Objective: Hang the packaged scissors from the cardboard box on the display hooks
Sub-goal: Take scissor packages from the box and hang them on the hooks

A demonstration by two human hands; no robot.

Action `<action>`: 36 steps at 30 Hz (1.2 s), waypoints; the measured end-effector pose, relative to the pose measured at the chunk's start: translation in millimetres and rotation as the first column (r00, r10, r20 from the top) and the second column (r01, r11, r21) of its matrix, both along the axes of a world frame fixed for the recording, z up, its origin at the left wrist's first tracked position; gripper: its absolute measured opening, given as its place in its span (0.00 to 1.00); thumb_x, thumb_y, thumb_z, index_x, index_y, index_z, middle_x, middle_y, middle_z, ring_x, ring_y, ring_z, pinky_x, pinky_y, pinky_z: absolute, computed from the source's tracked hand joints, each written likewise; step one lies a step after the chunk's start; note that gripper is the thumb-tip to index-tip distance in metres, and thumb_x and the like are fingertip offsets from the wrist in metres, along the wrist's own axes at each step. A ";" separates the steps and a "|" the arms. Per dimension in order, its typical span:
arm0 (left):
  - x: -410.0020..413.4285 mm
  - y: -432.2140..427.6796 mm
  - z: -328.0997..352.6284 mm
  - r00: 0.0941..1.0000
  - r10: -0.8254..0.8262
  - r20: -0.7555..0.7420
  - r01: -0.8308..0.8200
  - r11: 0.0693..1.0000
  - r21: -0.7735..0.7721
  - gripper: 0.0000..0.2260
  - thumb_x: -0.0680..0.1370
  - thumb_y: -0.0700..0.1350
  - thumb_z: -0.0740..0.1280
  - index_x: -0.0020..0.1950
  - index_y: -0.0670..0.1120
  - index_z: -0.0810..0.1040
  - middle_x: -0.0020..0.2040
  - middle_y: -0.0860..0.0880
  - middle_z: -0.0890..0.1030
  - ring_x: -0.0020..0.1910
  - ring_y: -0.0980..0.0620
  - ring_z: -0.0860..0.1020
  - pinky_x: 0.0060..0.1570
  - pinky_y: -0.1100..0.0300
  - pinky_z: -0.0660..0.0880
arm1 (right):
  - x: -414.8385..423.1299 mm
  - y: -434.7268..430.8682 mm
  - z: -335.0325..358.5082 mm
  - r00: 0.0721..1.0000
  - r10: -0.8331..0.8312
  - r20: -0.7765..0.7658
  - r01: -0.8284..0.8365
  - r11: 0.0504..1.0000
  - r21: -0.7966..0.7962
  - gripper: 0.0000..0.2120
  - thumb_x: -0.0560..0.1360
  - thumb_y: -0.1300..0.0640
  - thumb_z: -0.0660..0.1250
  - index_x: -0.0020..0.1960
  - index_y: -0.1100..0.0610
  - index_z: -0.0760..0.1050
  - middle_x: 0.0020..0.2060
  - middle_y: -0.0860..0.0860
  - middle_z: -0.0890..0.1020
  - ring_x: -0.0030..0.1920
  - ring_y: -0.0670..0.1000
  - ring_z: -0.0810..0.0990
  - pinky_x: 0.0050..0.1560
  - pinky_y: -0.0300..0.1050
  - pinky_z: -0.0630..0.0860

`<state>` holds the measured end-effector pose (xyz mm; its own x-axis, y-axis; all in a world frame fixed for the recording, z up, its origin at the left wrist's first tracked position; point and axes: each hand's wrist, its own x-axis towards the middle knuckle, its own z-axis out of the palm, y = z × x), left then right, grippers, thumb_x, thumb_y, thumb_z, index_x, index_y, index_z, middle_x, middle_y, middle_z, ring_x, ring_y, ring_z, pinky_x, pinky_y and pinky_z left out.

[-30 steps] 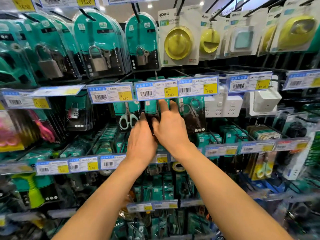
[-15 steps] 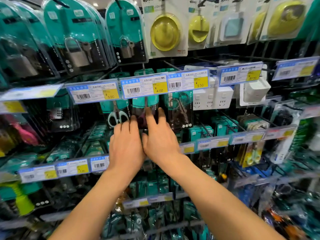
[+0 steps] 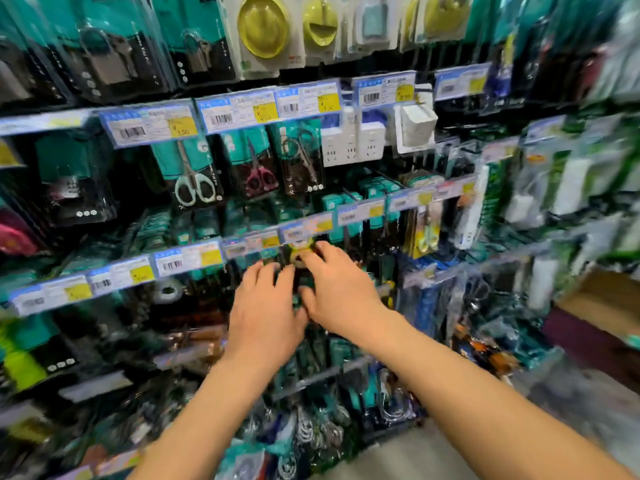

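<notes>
Fingers [image 3: 256,275] of the left hand [image 3: 266,320] and of the right hand [image 3: 341,296] lie loosely spread, thumbs nearly touching, and pinch nothing that the motion blur lets one make out. The right fingertips are at a roll of tape [image 3: 300,255] under the lower price-label rail [image 3: 187,261]. Packaged scissors [image 3: 258,174] hang at 12 o'clock from the hands, in the row above, their hooks hidden behind the labels. The cardboard box [image 3: 602,299] sits well apart at 3 o'clock, blurred. Likely hazards: a pack seated only on a hook's tip may slide off; hands working close to the crowded lower row may snag a neighbouring pack or knock the tape loose; a quick turn toward the box may sweep a forearm against the display. No counter: the surface is a shop wall of hanging goods, with padlocks [image 3: 104,60] at 11 o'clock, yellow lamps [image 3: 263,26] at 12, white socket adapters [image 3: 353,143] at 1, and pale floor [image 3: 415,452] at 5 o'clock
</notes>
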<state>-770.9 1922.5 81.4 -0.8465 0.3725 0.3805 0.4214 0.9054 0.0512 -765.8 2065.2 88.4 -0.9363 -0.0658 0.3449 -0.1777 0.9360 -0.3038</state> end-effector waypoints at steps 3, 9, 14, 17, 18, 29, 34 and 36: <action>28.5 20.4 -42.5 0.980 -0.080 0.180 0.099 0.990 -0.102 0.30 0.76 0.57 0.68 0.75 0.46 0.68 0.71 0.45 0.71 0.73 0.41 0.64 0.73 0.47 0.64 | 40.5 29.8 -46.6 0.978 -0.090 0.186 0.071 0.992 0.109 0.28 0.78 0.51 0.65 0.75 0.55 0.62 0.73 0.59 0.64 0.73 0.62 0.62 0.68 0.59 0.70; 85.0 65.7 -100.8 0.893 -0.037 0.448 0.194 0.930 -0.311 0.32 0.78 0.61 0.64 0.78 0.50 0.60 0.76 0.47 0.63 0.78 0.42 0.55 0.75 0.44 0.58 | 129.8 111.0 -132.3 0.842 -0.255 0.476 0.183 0.964 0.193 0.29 0.76 0.48 0.66 0.73 0.55 0.62 0.68 0.59 0.66 0.71 0.63 0.62 0.66 0.62 0.70; 113.5 120.0 -108.9 0.863 -0.090 0.497 0.288 0.896 -0.337 0.33 0.80 0.59 0.64 0.80 0.49 0.56 0.80 0.45 0.58 0.80 0.40 0.49 0.78 0.40 0.51 | 188.4 180.9 -163.6 0.769 -0.358 0.530 0.291 0.934 0.208 0.35 0.77 0.48 0.65 0.79 0.53 0.56 0.73 0.57 0.65 0.75 0.63 0.59 0.71 0.63 0.64; 124.2 177.8 -112.7 0.876 -0.160 0.456 0.328 0.890 -0.318 0.33 0.80 0.58 0.63 0.81 0.49 0.56 0.81 0.45 0.54 0.81 0.39 0.46 0.78 0.39 0.48 | 217.0 235.2 -173.0 0.748 -0.401 0.529 0.339 0.916 0.216 0.34 0.77 0.49 0.65 0.79 0.54 0.56 0.73 0.58 0.64 0.76 0.64 0.56 0.73 0.64 0.62; 128.6 202.1 -115.8 0.875 -0.185 0.447 0.344 0.887 -0.307 0.32 0.80 0.58 0.63 0.81 0.49 0.56 0.82 0.45 0.53 0.81 0.39 0.46 0.78 0.39 0.48 | 226.7 256.4 -175.0 0.740 -0.414 0.530 0.355 0.910 0.214 0.34 0.77 0.49 0.65 0.79 0.54 0.56 0.74 0.58 0.63 0.76 0.63 0.55 0.73 0.64 0.62; 197.3 455.2 -155.1 0.804 -0.362 0.472 0.541 0.775 -0.327 0.31 0.78 0.60 0.63 0.77 0.50 0.61 0.76 0.45 0.63 0.79 0.40 0.53 0.75 0.41 0.56 | 316.8 468.6 -175.8 0.657 -0.554 0.512 0.502 0.827 0.253 0.27 0.78 0.45 0.61 0.75 0.51 0.62 0.72 0.58 0.66 0.74 0.62 0.60 0.69 0.60 0.67; 207.1 529.3 -154.6 0.741 -0.426 0.519 0.624 0.723 -0.297 0.32 0.79 0.57 0.62 0.80 0.48 0.57 0.78 0.45 0.60 0.79 0.40 0.52 0.76 0.41 0.54 | 340.0 531.8 -166.2 0.556 -0.598 0.577 0.547 0.786 0.287 0.32 0.75 0.45 0.66 0.76 0.50 0.60 0.71 0.55 0.66 0.76 0.60 0.58 0.68 0.58 0.66; 207.9 553.4 -156.4 0.716 -0.456 0.529 0.655 0.701 -0.282 0.31 0.79 0.56 0.63 0.79 0.48 0.60 0.76 0.45 0.63 0.78 0.41 0.55 0.74 0.43 0.56 | 344.3 550.2 -167.5 0.538 -0.624 0.567 0.576 0.763 0.293 0.31 0.75 0.45 0.66 0.75 0.50 0.61 0.70 0.54 0.67 0.75 0.59 0.61 0.67 0.56 0.67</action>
